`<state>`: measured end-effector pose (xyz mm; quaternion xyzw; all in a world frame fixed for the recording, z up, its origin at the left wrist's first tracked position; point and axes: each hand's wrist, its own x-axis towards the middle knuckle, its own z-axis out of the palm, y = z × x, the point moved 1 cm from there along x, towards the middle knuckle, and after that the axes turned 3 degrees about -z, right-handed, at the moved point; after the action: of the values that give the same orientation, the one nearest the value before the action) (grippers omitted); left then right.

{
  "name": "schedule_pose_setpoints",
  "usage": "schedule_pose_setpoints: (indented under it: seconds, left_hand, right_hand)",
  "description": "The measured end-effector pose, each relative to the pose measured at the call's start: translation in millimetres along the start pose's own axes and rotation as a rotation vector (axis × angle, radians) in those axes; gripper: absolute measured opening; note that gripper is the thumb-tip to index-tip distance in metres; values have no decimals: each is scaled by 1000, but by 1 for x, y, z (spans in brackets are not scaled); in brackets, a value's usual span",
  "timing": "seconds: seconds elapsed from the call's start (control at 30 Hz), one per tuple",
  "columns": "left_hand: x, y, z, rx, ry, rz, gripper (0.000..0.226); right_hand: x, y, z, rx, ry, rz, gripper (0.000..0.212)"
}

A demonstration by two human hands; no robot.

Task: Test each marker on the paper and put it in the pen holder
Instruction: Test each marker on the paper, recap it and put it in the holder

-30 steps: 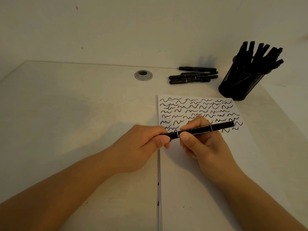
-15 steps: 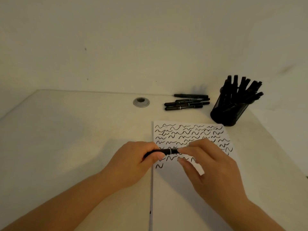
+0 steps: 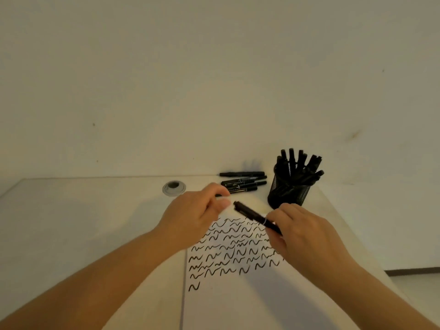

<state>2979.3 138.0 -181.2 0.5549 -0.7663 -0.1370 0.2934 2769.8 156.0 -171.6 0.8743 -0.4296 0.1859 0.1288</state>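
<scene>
a round grommet [image 3: 174, 187] sits in the desk [image 3: 71, 222] near the back edge, left of everything else. the left hand [image 3: 197, 216] hovers above the desk just right of it, fingers curled with thumb and forefinger drawn together; something small and dark shows at the fingertips, too hidden to tell what it is, so i cannot tell whether the hand holds anything. just right of that thumb, apart from it, is the free end of a black marker [image 3: 256, 216], which slants down to the right into the right hand [image 3: 307, 239]. that hand grips the marker near its lower end, fingers wrapped round the barrel, raised above the paper [image 3: 238, 301]. the paper lies on the desk under both hands, its upper part filled with rows of black squiggles [image 3: 228, 248] and its lower part bare. behind the left hand, near the wall, a small group of loose markers [image 3: 242, 182] lies flat, roughly parallel. right of them stands a black mesh holder [image 3: 288, 191] packed with markers [image 3: 300, 163] that fan out above its rim. the holder stands just beyond the right hand, off the paper's far corner.
</scene>
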Motion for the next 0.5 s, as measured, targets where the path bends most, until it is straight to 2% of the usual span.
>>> schedule_pose_setpoints:
  seconds: [0.1, 0.23, 0.33, 0.5]
  left_hand:
    - [31, -23, 10, 183, -21, -110, 31]
    - [55, -50, 33, 380, -83, -135, 28]
    - [63, -61, 44, 439, -53, -146, 28]
    - [65, -68, 55, 464, -31, -182, 25]
  right_hand:
    - [11, 32, -6, 198, 63, 253, 7]
    - [22, 67, -15, 509, 356, 488, 8]
    - [27, 84, -19, 645, 494, 580, 8]
    - [32, 94, -14, 715, 558, 620, 12]
